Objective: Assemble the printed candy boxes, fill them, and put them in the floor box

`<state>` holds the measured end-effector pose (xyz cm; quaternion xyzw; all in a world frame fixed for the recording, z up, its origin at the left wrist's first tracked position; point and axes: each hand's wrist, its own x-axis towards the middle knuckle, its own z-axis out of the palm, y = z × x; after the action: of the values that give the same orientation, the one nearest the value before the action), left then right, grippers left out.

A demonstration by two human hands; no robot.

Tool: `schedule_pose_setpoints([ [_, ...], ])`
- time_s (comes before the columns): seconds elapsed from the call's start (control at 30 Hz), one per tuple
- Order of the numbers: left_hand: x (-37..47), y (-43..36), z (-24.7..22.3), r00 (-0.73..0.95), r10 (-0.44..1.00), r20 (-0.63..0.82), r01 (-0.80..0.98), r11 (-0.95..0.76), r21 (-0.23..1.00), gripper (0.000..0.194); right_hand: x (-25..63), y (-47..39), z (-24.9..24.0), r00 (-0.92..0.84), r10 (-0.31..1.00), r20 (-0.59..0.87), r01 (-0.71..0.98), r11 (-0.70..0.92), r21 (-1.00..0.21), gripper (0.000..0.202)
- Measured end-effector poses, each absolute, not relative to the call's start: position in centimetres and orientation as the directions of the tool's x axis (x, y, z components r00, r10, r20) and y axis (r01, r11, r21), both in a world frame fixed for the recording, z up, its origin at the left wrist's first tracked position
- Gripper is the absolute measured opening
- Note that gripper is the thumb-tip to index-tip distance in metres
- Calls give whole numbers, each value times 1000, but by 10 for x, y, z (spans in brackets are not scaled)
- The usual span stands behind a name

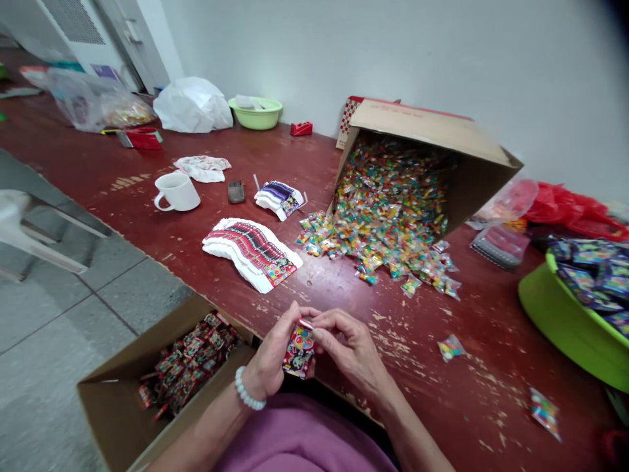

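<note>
A small red and black printed packet (pixel 299 351) is held upright between my two hands, above the table's front edge. My left hand (pixel 272 351), with a pale bead bracelet at the wrist, wraps round its left side and back. The thumb and forefinger of my right hand (pixel 351 344) pinch the packet's top right edge. Beyond them lies a fanned stack of flat red and white printed packets (pixel 250 252). A tipped cardboard box (pixel 484 164) spills many clear sachets of coloured candy (pixel 388 223) onto the red table (pixel 334 288).
An open carton (pixel 105 419) of packets stands below the table edge at left. A white mug (pixel 179 191) and a purple packet stack (pixel 278 198) sit farther back. A green basin (pixel 565 328) of blue packets is at right, near two loose sachets.
</note>
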<state>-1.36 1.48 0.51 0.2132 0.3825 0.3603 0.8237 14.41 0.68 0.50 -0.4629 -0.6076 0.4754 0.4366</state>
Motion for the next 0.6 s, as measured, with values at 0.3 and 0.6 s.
schedule_pose_setpoints([
  [0.3, -11, 12, 2, 433, 778, -454, -292, 598, 746, 68, 135, 15, 6, -236, 960, -150, -201, -200, -959, 18],
  [0.6, -16, 17, 3, 421, 763, -490, -391, 640, 662, 44, 139, 5, 12, -263, 959, 106, 126, 143, -982, 11],
])
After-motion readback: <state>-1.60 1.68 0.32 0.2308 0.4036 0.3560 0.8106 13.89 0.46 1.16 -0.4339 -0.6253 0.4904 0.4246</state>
